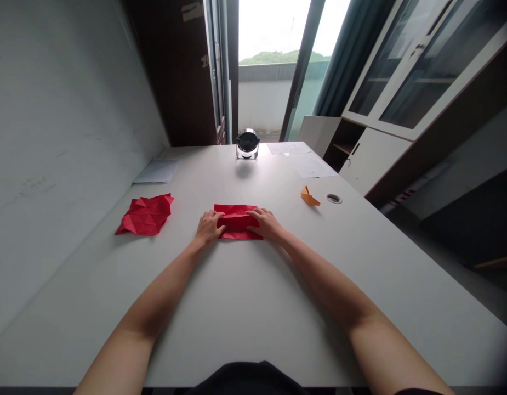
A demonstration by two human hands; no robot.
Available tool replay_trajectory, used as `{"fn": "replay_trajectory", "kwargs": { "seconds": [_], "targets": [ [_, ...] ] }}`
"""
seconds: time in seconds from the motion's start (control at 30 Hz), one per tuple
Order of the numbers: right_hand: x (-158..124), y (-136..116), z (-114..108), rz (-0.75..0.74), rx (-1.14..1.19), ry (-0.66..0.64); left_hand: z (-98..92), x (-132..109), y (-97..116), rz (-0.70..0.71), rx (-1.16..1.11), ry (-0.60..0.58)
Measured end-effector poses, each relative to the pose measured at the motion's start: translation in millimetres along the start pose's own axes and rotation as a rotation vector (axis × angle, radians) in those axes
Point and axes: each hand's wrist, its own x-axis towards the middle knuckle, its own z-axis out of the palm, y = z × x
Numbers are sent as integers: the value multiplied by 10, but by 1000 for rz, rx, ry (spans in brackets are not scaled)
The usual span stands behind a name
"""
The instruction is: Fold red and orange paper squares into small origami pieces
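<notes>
A red sheet of paper [239,233] lies on the white table in front of me, with a raised fold running across its middle. My left hand [210,226] grips its left edge, thumb and fingers closed on the fold. At the opposite edge my right hand [266,222] pinches the same fold between thumb and fingers. Some fingertips are hidden behind the paper. Off to the left rests a second red paper [146,215], crumpled and covered with crease lines. A small folded orange paper piece [309,197] sits to the right, apart from my hands.
A round black device on a metal stand [247,141] stands at the far end of the table [245,307]. White sheets [313,164] lie at the back right, and more papers [157,171] at the back left. A cable hole [334,198] is near the right edge. A wall borders the left side.
</notes>
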Motion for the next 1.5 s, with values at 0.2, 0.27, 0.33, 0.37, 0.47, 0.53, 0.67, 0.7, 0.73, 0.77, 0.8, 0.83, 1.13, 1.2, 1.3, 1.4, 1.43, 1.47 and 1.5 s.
{"fn": "replay_trajectory", "kwargs": {
  "seconds": [0.2,0.27,0.33,0.37,0.47,0.53,0.67,0.7,0.73,0.77,0.8,0.83,1.13,1.2,1.3,1.4,1.43,1.47,1.5],
  "targets": [
    [13,31,24,12,36,60,-33,-8,-7,31,-77,54],
    [23,54,34,38,91,88,-40,-3,7,60,-151,90],
    [27,63,40,77,203,139,-40,1,24,77,-250,136],
    [27,60,40,101,283,172,-37,1,31,71,-307,153],
    [22,18,30,175,575,245,-22,-1,48,-32,-475,163],
    [19,-24,16,223,763,263,-10,-1,59,-123,-581,160],
    [22,-93,-11,321,966,279,5,13,100,-224,-788,172],
    [25,-102,-15,336,992,285,7,17,112,-239,-833,172],
    [27,-107,-16,346,1015,290,9,20,122,-252,-873,168],
    [29,-107,-15,351,1035,295,11,22,128,-263,-906,162],
    [31,-104,-13,353,1049,300,13,23,131,-270,-930,152],
    [34,-98,-9,353,1054,305,15,22,129,-274,-942,143],
    [18,-67,19,371,806,336,-40,-19,129,-152,-349,245],
    [4,-61,15,381,676,339,-47,-31,176,-51,-220,209],
    [-10,-12,9,400,442,332,-25,-46,241,109,-154,50],
    [-14,63,9,407,258,313,23,-54,259,250,-160,-92],
    [-13,81,9,399,206,315,42,-54,252,278,-159,-125],
    [-13,90,9,386,154,319,61,-52,242,292,-153,-155],
    [-12,89,8,366,103,320,80,-49,228,296,-143,-184]
  ]
}}
